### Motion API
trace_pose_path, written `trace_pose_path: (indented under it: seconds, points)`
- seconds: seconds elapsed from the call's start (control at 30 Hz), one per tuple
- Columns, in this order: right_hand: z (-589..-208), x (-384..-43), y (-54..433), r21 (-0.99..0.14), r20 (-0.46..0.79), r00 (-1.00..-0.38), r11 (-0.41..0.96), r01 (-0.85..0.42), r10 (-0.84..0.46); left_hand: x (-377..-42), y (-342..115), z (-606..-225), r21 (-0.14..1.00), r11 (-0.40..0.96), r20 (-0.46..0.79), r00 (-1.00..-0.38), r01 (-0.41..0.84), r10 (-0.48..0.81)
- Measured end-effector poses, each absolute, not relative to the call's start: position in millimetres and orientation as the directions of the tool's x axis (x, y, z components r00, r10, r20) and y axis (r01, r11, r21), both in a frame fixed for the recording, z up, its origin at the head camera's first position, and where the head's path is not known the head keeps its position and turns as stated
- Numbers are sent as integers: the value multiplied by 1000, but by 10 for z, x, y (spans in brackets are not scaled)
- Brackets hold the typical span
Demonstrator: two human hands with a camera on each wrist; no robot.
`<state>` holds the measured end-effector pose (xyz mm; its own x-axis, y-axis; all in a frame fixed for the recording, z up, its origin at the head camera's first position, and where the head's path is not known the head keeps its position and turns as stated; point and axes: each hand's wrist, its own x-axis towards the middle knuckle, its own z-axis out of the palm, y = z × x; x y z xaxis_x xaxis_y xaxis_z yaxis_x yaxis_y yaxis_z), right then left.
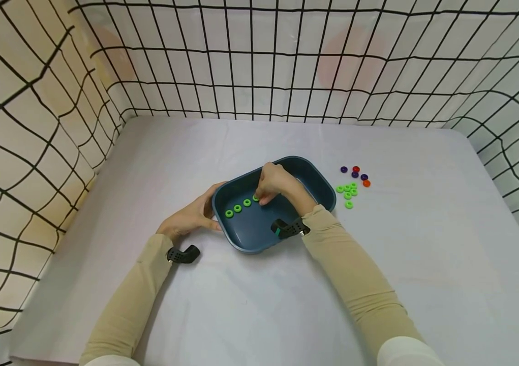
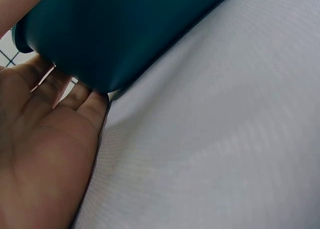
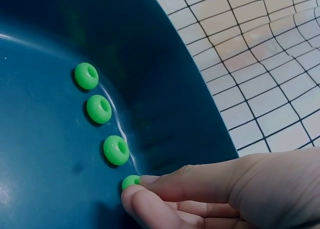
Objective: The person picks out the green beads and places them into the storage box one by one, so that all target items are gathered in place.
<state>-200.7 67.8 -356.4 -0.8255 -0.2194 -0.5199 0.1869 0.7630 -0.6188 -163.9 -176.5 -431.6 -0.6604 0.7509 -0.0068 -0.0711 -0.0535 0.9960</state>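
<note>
A dark blue tray [image 1: 250,243] sits on the white surface. Inside it, three green ring beads [image 1: 238,208] line up along the far wall. Just past them my right hand [image 1: 275,184] reaches in, pinching a fourth green bead [image 3: 131,182] between thumb and index finger, low by the tray floor. Around the tray's left end, my left hand [image 1: 193,216] holds the outer wall, thumb on the near side and fingers on the far side. In the left wrist view, those fingers [image 2: 75,95] touch the tray's outside, their tips hidden behind it.
Right of the tray lie several loose green beads [image 1: 347,195]. Beyond them are several purple beads [image 1: 355,174], a red bead [image 1: 356,169] and an orange bead [image 1: 366,183]. A black wire grid [image 1: 250,61] stands along the back and both sides of the white table [image 1: 424,229].
</note>
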Motion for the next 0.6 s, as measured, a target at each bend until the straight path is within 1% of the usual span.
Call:
trace_pose_path:
  seconds: [0.6]
  points:
    - [-3551, -2002, 667, -583, -522, -832, 791, 186, -189, -1634, -1759, -4311, 995, -55, -17, -665, -87, 747]
